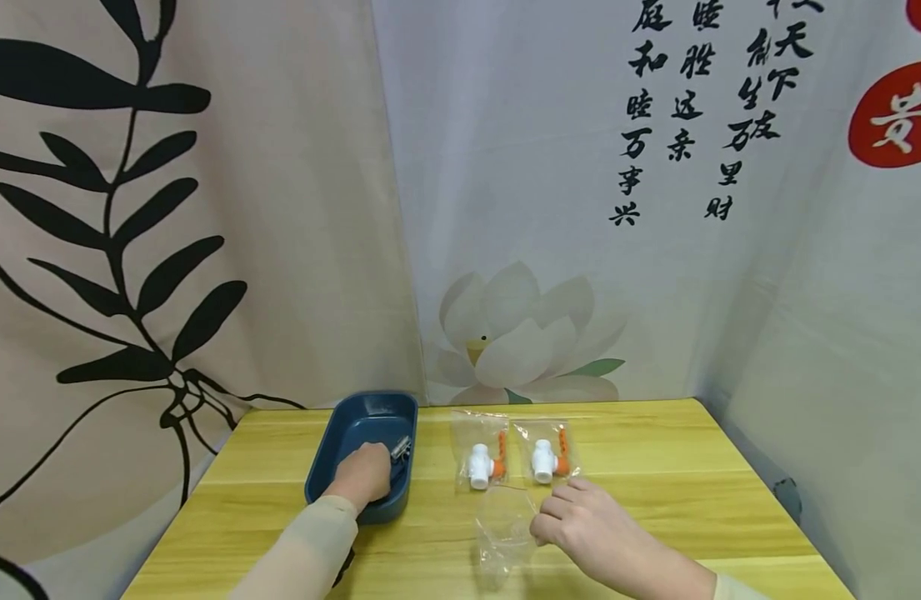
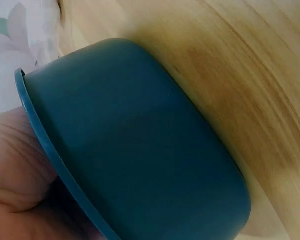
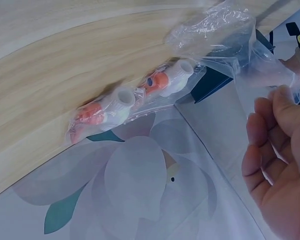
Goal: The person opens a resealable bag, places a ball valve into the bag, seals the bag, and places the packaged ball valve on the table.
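Inside a dark blue plastic tray, my left hand reaches down with its fingers out of sight behind the hand and the wall. A small shiny metal piece lies beside it in the tray. In the left wrist view the tray's outer wall blocks what the fingers do. My right hand pinches the edge of a clear plastic bag between thumb and fingertip, as the right wrist view also shows. No part is visible in this bag.
Two white plastic valves with orange handles, a left one and a right one, lie in clear bags behind the right hand. The wood-grain table ends at a printed curtain. A dark object shows under the left forearm.
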Demonstrator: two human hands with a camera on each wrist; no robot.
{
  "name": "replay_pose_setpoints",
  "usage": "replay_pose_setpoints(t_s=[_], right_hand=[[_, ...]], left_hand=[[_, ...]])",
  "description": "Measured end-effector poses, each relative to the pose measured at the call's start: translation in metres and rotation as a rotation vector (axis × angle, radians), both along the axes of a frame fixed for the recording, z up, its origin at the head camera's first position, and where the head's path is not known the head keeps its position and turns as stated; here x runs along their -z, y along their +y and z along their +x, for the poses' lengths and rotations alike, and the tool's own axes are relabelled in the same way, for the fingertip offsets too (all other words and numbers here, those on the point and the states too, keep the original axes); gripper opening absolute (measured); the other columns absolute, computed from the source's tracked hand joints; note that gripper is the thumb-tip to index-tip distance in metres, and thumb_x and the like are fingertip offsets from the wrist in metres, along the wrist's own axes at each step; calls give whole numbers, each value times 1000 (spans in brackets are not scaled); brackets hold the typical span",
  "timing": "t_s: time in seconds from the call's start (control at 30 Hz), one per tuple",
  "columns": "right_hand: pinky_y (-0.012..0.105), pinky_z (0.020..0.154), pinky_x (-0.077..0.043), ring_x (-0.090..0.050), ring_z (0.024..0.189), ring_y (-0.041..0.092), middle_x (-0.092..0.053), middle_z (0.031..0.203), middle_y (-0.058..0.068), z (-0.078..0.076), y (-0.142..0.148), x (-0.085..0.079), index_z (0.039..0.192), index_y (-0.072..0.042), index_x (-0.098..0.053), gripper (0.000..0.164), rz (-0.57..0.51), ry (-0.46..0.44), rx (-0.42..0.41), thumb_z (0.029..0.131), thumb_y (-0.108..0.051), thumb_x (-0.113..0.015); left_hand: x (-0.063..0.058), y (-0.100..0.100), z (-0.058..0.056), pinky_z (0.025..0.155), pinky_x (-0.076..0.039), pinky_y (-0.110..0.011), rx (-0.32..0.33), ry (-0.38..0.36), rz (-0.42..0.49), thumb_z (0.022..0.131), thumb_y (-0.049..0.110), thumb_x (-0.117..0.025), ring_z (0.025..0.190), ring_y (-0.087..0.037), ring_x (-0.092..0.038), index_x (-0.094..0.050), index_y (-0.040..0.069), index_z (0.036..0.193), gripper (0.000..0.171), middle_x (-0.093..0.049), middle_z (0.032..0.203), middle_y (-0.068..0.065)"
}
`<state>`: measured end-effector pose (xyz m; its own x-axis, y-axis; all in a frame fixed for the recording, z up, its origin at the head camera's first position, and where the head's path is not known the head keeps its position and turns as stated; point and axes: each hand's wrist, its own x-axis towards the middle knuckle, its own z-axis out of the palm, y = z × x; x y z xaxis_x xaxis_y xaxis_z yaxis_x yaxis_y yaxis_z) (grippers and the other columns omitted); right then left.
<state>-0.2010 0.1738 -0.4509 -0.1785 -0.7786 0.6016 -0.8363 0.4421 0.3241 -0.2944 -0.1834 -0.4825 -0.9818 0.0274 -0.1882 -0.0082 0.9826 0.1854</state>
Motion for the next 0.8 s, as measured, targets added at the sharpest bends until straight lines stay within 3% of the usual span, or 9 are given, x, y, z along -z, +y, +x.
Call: replay_pose_setpoints(t_s=[0.27, 0.53, 0.8], right_hand=[[16, 68, -38, -59, 72, 0, -65, 75, -20, -1, 2, 0, 79, -27, -67, 20, -4, 8, -7, 71, -34, -85], [16, 67, -37, -60, 72, 0, -66, 75, -20, -2, 1, -2, 79, -28, -67, 19, 5, 19, -1, 73, -36, -83], [18, 67, -41, -60, 71, 1, -65, 75, -20, -1, -2, -2, 79, -27, -67, 19, -5, 15, -8, 73, -35, -83]], left_hand=[[-5, 0, 8, 61, -52, -35, -44, 60, 49, 99, 1, -69, 69, -22, -62, -71, -4, 107, 9, -69, 90, -14], [-18, -9, 20, 59, -58, -36, -101, 241, 175, 100, 0, -68, 69, -19, -67, -71, -2, 99, 4, -73, 86, -13], [-21, -17, 21, 64, -60, -37, -109, 393, 248, 102, 8, -72, 73, -19, -70, -72, 4, 97, 7, -75, 89, -9]])
